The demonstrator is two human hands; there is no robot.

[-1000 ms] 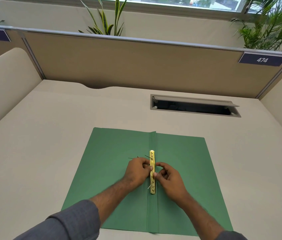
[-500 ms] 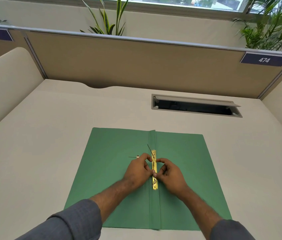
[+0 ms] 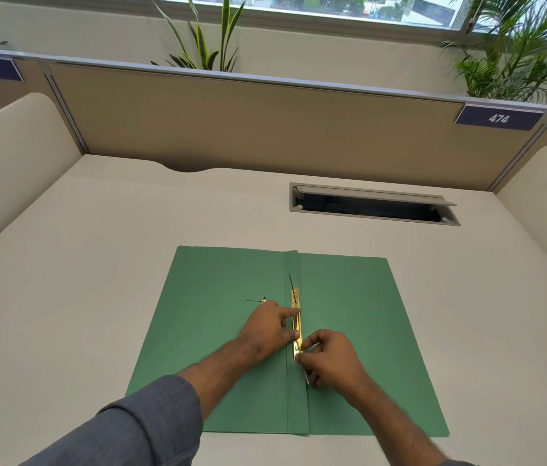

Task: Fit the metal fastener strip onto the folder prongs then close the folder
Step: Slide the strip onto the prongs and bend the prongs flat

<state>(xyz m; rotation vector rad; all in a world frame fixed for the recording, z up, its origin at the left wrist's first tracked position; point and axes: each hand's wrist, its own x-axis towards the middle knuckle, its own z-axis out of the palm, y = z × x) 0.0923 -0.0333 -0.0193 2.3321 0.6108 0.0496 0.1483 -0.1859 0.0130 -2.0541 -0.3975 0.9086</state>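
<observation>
Folder (image 3: 225, 331) lay open on the table (image 3: 97, 264). I judged the fastener strip (image 3: 296, 326) seated along the spine; left hand (image 3: 267, 334) pressed it, right hand (image 3: 330, 361) fingers pinched the near prong. Prongs unbent, closing still left.

Grey sleeves (image 3: 137, 428); bare forearms

A green folder (image 3: 218, 331) lies open on the bench (image 3: 63, 280). The left hand (image 3: 267, 331) presses the brass fastener strip (image 3: 295, 326) along the spine. The right hand (image 3: 330, 359) pinches its near end.
</observation>
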